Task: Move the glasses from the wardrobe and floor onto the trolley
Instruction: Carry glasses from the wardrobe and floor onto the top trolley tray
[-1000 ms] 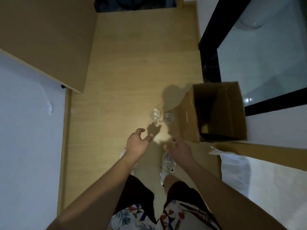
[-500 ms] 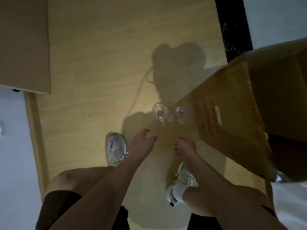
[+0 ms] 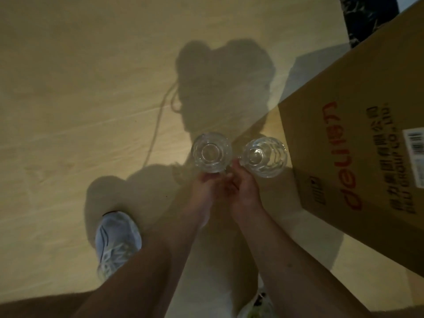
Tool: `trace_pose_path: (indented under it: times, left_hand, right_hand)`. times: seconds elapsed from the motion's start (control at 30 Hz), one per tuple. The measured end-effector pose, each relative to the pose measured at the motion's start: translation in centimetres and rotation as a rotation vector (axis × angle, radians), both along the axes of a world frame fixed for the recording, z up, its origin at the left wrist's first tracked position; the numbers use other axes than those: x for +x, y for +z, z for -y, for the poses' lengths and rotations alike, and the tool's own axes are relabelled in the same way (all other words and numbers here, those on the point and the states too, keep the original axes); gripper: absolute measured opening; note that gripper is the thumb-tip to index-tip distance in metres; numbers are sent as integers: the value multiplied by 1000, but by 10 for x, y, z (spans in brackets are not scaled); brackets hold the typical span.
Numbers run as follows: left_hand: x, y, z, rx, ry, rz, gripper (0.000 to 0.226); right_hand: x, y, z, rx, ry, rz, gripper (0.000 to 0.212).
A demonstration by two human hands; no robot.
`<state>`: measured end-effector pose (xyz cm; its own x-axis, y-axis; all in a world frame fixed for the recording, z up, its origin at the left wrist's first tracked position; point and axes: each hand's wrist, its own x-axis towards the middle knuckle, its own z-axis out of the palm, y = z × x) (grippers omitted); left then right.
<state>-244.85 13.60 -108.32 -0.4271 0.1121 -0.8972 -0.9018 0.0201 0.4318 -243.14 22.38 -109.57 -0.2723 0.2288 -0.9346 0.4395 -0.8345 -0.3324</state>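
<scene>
Pickup step: left hand pinched the left glass near its handle, right hand pinched the right glass, both on the floor beside a cardboard box; next likely called for lifting both upright, trolley unseen.

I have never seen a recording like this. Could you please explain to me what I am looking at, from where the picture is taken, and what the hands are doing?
There is no machine here. A person wears a camera on the head, and it looks down at their own arms, so the picture shows the wooden floor from above. Two clear glass mugs stand close together on the floor: the left mug and the right mug, which is beside a cardboard box. The left hand reaches the left mug and the right hand reaches the right mug, at the near sides where the handles seem to be. The light is dim, so I cannot tell whether the fingers already grip. A shoe shows at lower left.
</scene>
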Motion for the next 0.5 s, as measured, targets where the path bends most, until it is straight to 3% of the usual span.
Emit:
trace_pose_path:
  times: [0.07,0.17,0.3,0.5]
  left_hand:
    - [-4,-2,-5,43,53,-22,12]
    - [-3,-2,-14,83,154,-18,25]
    - [-1,5,-16,25,169,-36,12]
    - [-33,85,2,-170,-1,42,9]
  right_hand:
    - [-2,-4,2,-31,-69,-43,49]
    - [-11,-5,8,-84,-203,-102,31]
    - [-17,1,8,-62,-244,-56,6]
    - [-1,81,-13,0,-164,148,16]
